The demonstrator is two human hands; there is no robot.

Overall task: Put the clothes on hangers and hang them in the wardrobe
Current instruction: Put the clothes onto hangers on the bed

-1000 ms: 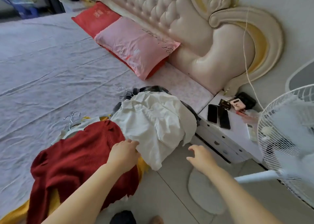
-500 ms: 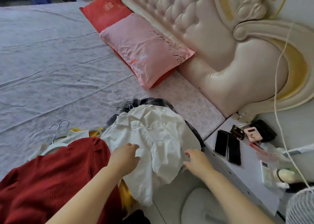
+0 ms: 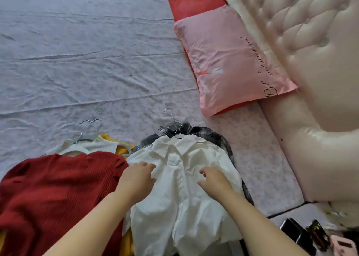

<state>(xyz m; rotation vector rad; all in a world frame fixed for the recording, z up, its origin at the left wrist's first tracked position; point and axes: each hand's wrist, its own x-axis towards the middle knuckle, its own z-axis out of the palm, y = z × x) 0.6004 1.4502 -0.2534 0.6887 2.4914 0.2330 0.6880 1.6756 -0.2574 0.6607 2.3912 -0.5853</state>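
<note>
White fabric dead centre: collared shirt (image 3: 180, 201) lies front-up on the near edge of the bed sheet (image 3: 77, 65), collar pointing toward the pillows. It's on a hanger, with the metal hook (image 3: 175, 129) poking out past the collar. It sits on top of a dark plaid garment (image 3: 219, 138), which shows along its top and right edges.

Left hand (image 3: 138, 179) is on the shirt's left chest, fingers bent down onto the cloth; can't tell if it's pinching fabric or just pressing. Right hand (image 3: 212, 182) rests on the right chest, fingers apart and loosely bent, nothing clamped.

Just left of the shirt is a second pile: red knit sweater (image 3: 58, 189) on top, over a cream top (image 3: 97, 145) and a yellow garment (image 3: 123, 148). Their hanger hooks (image 3: 91, 122) lie on the sheet beyond them.

Pink pillow (image 3: 229, 61) overlaps the red pillow (image 3: 194, 1) against the tufted headboard (image 3: 291, 32). Bottom right corner: a dark phone (image 3: 295, 231) and small items, blurred
</note>
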